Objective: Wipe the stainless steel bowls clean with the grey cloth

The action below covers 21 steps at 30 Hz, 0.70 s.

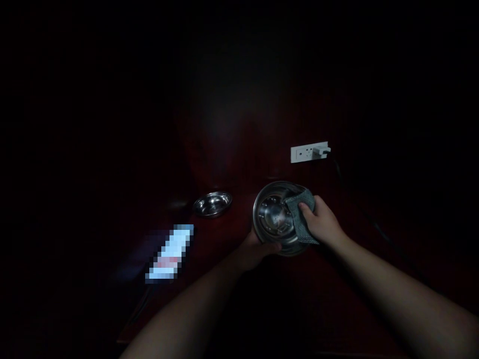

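A shiny metal bowl [275,217] is tilted so that its inside faces me. My left hand [256,250] grips its lower left rim, thumb over the edge and the other fingers hidden beneath. At the bowl's right rim, my right hand [318,219] is closed on a grey-green cloth [301,212], thumb pressed on top. Part of the cloth lies against the inside of the bowl, and its lower edge hangs over the rim.
A shallow metal dish [212,205] stands on the dark red table to the left. Nearer me lies a bright, blurred-out screen [171,255] with a cable below it. A white wall socket [304,152] holds a plug [321,150], its dark cord running down the right. Surroundings are very dark.
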Each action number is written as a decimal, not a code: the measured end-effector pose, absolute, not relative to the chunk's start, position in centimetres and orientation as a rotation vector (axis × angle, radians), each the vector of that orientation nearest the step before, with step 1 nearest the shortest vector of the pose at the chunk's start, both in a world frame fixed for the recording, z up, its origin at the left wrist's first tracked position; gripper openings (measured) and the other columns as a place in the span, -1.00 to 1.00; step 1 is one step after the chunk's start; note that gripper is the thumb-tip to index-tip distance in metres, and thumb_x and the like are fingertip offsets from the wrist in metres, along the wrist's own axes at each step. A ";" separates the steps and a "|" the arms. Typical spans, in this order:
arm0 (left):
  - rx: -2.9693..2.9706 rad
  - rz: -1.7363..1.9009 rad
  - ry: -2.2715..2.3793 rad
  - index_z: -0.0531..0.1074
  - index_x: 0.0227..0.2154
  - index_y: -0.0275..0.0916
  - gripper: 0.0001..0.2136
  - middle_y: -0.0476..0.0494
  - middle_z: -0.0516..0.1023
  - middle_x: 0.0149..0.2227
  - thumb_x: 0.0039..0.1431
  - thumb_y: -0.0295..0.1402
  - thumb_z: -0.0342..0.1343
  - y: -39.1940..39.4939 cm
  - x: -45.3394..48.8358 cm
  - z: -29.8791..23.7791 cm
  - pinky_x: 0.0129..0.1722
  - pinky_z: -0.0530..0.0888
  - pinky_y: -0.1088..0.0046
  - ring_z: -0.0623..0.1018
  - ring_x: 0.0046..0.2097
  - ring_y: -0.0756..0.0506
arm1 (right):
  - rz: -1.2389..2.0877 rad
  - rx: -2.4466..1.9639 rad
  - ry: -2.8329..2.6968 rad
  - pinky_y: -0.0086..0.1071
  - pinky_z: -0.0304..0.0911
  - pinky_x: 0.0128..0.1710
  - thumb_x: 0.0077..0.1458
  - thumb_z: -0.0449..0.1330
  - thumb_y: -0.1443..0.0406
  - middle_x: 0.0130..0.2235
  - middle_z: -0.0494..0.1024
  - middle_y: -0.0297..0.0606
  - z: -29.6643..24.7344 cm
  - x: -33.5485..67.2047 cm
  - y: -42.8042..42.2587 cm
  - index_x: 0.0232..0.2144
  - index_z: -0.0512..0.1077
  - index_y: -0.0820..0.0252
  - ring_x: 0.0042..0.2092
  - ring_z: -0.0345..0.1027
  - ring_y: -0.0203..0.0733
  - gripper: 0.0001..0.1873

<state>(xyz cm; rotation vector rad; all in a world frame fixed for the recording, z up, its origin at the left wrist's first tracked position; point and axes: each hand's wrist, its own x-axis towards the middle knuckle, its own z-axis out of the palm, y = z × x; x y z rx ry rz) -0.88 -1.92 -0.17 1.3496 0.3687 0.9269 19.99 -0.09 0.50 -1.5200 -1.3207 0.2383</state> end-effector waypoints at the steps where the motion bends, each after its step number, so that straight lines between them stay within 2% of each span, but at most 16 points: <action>1: 1.326 0.922 0.404 0.27 0.07 -0.28 -0.34 -0.31 0.39 0.12 -0.20 -0.49 0.31 -1.8 -1.0 -0.2 0.15 0.23 0.10 0.34 0.17 -0.31 | 0.242 -1.513 -1.332 -0.25 0.27 -0.33 0.04 0.06 0.11 -0.37 0.46 -0.25 0.5 20.0 -0.1 -0.34 0.28 0.12 -0.35 0.36 -0.11 -0.78; 6: 1.250 0.847 0.546 0.32 0.02 -0.28 -0.36 -0.21 0.53 -0.06 -0.27 -0.58 0.20 -1.0 -1.8 0.0 -0.01 0.35 0.19 0.47 0.00 -0.27 | 0.245 -1.464 -1.387 -0.22 0.28 -0.23 0.02 0.08 0.18 -0.28 0.49 -0.21 0.4 19.9 -0.1 -0.28 0.29 0.13 -0.26 0.39 -0.07 -0.79; 12: 1.241 0.778 0.610 0.38 -0.05 -0.33 -0.44 -0.15 0.59 -0.24 -0.28 -0.54 0.13 -0.8 -2.1 0.1 -0.14 0.39 0.29 0.53 -0.18 -0.18 | 0.252 -1.428 -1.419 -0.21 0.28 -0.24 0.02 0.08 0.18 -0.31 0.48 -0.23 0.5 20.0 -0.2 -0.29 0.28 0.12 -0.28 0.38 -0.07 -0.80; 18: 1.244 0.704 0.631 0.50 -0.27 -0.34 -0.62 -0.13 0.59 -0.34 -0.29 -0.55 0.12 -0.7 -2.4 0.5 -0.22 0.41 0.35 0.54 -0.27 -0.13 | 0.220 -1.389 -1.426 -0.20 0.27 -0.24 0.01 0.09 0.18 -0.33 0.47 -0.24 0.9 19.8 -0.6 -0.31 0.27 0.11 -0.27 0.37 -0.07 -0.81; 21: 1.261 0.721 0.631 0.51 -0.31 -0.35 -0.63 -0.13 0.60 -0.35 -0.32 -0.57 0.09 -0.4 -2.4 0.3 -0.24 0.41 0.37 0.54 -0.27 -0.13 | 0.228 -1.356 -1.406 -0.22 0.26 -0.27 0.00 0.11 0.17 -0.37 0.45 -0.27 1.3 19.6 -0.9 -0.36 0.26 0.11 -0.31 0.35 -0.09 -0.82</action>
